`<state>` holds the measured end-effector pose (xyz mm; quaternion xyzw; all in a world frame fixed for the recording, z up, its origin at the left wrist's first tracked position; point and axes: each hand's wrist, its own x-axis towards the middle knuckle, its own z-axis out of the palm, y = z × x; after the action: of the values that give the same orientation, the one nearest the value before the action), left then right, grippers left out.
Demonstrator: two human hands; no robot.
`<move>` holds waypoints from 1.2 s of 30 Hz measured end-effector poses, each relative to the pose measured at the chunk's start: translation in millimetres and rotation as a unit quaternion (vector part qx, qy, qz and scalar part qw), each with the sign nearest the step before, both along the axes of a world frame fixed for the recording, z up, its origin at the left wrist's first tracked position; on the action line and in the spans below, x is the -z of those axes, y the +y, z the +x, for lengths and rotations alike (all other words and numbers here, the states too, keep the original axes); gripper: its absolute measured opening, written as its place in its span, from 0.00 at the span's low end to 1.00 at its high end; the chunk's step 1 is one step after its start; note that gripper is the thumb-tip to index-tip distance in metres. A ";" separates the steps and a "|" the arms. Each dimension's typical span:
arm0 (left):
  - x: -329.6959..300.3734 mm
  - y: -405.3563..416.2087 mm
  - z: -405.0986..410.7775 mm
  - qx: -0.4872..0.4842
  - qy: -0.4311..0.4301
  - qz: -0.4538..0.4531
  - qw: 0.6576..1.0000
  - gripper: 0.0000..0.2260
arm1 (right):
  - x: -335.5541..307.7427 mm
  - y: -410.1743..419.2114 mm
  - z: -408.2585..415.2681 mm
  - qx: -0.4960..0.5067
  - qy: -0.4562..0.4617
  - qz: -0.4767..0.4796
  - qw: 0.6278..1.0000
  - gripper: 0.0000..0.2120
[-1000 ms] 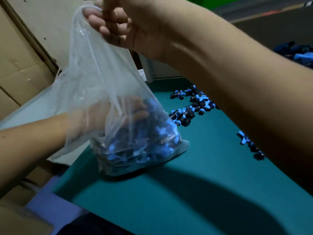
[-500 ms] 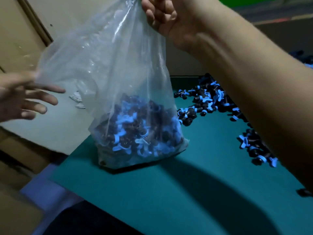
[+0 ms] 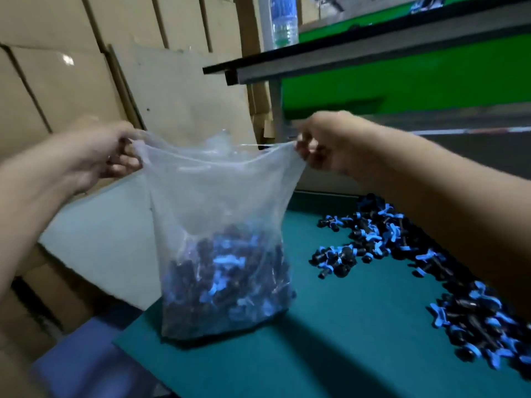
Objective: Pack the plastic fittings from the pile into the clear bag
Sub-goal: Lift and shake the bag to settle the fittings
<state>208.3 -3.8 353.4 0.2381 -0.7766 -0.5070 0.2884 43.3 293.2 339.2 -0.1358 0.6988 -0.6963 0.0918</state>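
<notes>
A clear plastic bag (image 3: 218,191) stands on the teal table (image 3: 330,340), its lower half filled with black and blue plastic fittings (image 3: 224,280). My left hand (image 3: 97,156) grips the bag's top left corner. The top right corner is pinched by my right hand (image 3: 324,142). The bag's mouth is stretched between both hands. A loose pile of the same fittings (image 3: 388,245) lies on the table to the right, partly hidden under my right forearm.
Cardboard boxes (image 3: 57,81) stack along the left and back. A white sheet (image 3: 100,237) lies left of the bag. A shelf (image 3: 344,56) with a water bottle (image 3: 283,21) runs behind. The table's left corner sits just beside the bag.
My left hand came out from behind the bag and took hold of its top left corner. My right hand came down, and the mouth is now stretched wide.
</notes>
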 end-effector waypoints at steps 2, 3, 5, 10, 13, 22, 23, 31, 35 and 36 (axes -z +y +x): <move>-0.7 -2.5 7.0 -0.025 -0.001 -0.029 0.999 0.17 | 6.2 -7.8 5.0 -0.003 0.006 0.014 1.000 0.05; -3.6 -3.4 14.3 -0.037 -0.003 -0.036 0.999 0.17 | 3.0 -10.1 9.4 -0.007 0.017 0.007 1.000 0.05; -17.9 -11.2 25.0 -0.057 0.009 -0.055 0.997 0.13 | -12.8 -17.2 12.5 -0.025 0.035 -0.016 0.999 0.07; -24.7 -7.6 41.1 -0.045 0.003 -0.009 0.999 0.13 | -26.8 -26.2 -6.0 -0.013 0.043 -0.052 0.998 0.11; 18.8 3.5 50.1 0.020 -0.096 -0.023 0.995 0.12 | 6.8 -25.9 -15.1 -0.005 0.020 -0.020 1.000 0.11; 17.2 26.6 94.4 0.028 0.099 -0.004 0.995 0.11 | 1.9 35.8 -22.1 -0.140 0.078 0.097 0.982 0.10; 19.1 25.1 101.1 0.033 0.110 0.012 0.993 0.12 | 0.9 40.4 -16.9 -0.133 0.086 0.101 0.982 0.08; 1.1 -22.6 19.6 -0.031 0.151 0.020 0.988 0.15 | -14.7 -36.4 -27.4 -0.012 0.106 0.124 0.987 0.07; -20.9 -47.1 -47.4 -0.051 0.128 -0.011 0.990 0.13 | -41.6 -83.0 -70.5 -0.051 -0.019 0.013 0.998 0.07; -28.2 -49.6 -61.6 -0.048 0.142 -0.025 0.988 0.12 | -51.3 -89.0 -81.7 -0.057 -0.033 -0.015 0.998 0.07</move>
<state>146.7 -53.4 381.6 0.1939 -0.7277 -0.5018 0.4255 -38.4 204.2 390.5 -0.1538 0.6758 -0.7045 0.1529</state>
